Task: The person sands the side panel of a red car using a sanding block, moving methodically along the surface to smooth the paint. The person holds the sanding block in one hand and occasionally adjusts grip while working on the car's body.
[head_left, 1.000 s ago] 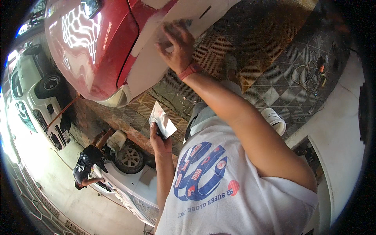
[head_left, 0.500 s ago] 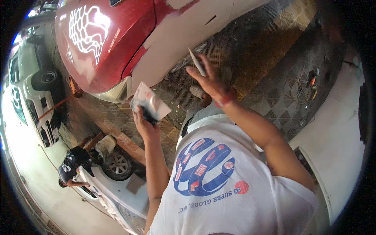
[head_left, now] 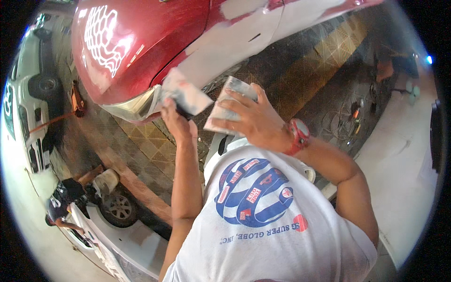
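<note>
My left hand (head_left: 177,123) is closed on the lower edge of a flat whitish putty board (head_left: 190,91), smeared with pink and dark grey. Across from it, my right hand (head_left: 253,120) grips a thin rectangular putty spreader (head_left: 242,88) with greyish smears, its fingers lying over the face. A small gap separates the two plates. Just beyond them stands a red car (head_left: 141,56), its side panel (head_left: 225,44) coated in dull pale grey. The board overlaps my view of the panel near the headlight (head_left: 134,107); contact cannot be told.
At the lower left, another person (head_left: 66,197) bends over a white car (head_left: 136,244) beside a bare wheel (head_left: 118,209). A light-coloured vehicle (head_left: 30,98) and an orange jack (head_left: 77,101) stand at left. Tangled cables (head_left: 352,110) lie on the floor at right.
My right hand has come down toward the board in my left hand, turning the spreader from edge-on to face-on. The board has shifted slightly up and right.
</note>
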A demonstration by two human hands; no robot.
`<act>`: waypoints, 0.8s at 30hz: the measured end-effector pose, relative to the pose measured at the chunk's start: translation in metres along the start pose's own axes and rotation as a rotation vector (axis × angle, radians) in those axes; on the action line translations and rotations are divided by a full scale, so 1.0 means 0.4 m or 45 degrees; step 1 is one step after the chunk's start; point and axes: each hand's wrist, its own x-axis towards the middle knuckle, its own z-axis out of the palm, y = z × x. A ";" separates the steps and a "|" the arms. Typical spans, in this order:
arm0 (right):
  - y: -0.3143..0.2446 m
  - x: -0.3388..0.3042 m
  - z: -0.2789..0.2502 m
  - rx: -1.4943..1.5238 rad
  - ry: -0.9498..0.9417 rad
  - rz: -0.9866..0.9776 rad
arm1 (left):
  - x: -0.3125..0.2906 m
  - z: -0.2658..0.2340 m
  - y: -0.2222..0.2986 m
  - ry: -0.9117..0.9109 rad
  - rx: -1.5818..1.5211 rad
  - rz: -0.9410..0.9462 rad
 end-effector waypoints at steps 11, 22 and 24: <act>0.115 -0.032 -0.030 -0.401 0.027 0.177 | -0.037 0.095 0.012 -0.111 -0.127 -0.231; 0.040 -0.062 0.095 -0.135 -0.029 0.221 | -0.007 -0.015 -0.011 0.049 0.177 -0.080; 0.163 -0.091 0.189 0.416 0.238 0.458 | 0.021 -0.152 -0.022 0.154 0.311 -0.166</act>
